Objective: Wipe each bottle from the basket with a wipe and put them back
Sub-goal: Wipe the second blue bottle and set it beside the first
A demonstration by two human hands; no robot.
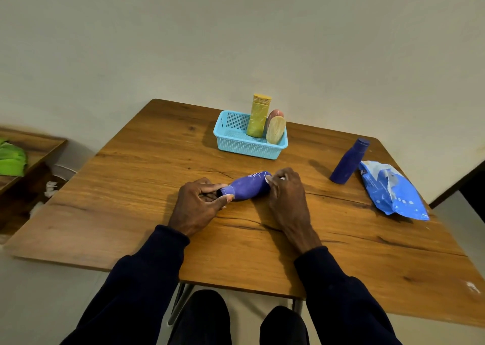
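While the violet-blue plastic bottle (pixel 249 186) lies on its side near the middle of the brown wooden table (pixel 157 161), both hands hold it, one at each end. The left hand (pixel 202 203) pinches the narrow neck between thumb and curled fingers, with the dark cap half hidden inside the grip; the right hand (pixel 286 195) curls over the rounded base, fingertips pressed to the bottle's far side. A thin sliver of white (pixel 282 178) shows at those fingertips; too little of it is visible to tell what it is. Both forearms are in dark navy sleeves (pixel 147 279) and reach in over the table's near edge.

Behind the hands, toward the wall, stands a light blue perforated plastic basket (pixel 246 148). In its right half are a tall yellow rectangular bottle (pixel 258 116) standing upright, a rounded pink bottle (pixel 275 114) behind, and a cream oval bottle (pixel 275 129) leaning in front of the pink one; the basket's left half holds nothing. Well to the right, a dark blue cylindrical bottle (pixel 349 161) stands on the table; just beside it lies a crumpled blue and white wipe packet (pixel 391 190), close to the right edge. Off to the far left, a bright green cloth (pixel 11 158) rests on a low wooden shelf (pixel 39 145).
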